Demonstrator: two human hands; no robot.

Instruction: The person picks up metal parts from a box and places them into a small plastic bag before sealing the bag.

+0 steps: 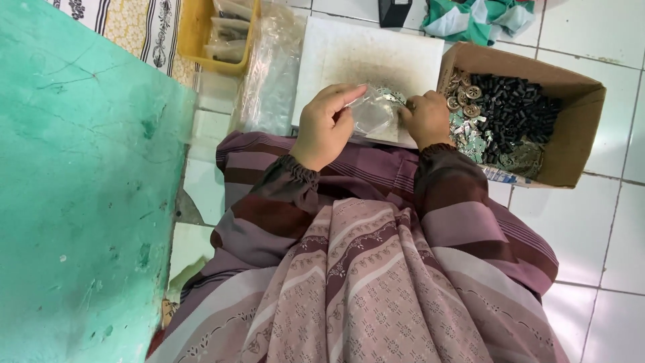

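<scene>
Hands (376, 121) around crumpled clear bag (371, 113)

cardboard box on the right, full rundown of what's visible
The cardboard box is brown, open-topped and shallow, sitting at an angle on the white tiled floor, right of the white board. It holds a heap of small black cylindrical pieces, a few round metal buttons near its left end, and small silvery-green bits along the near side. The right hand is beside its left end; contact cannot be told.
</scene>
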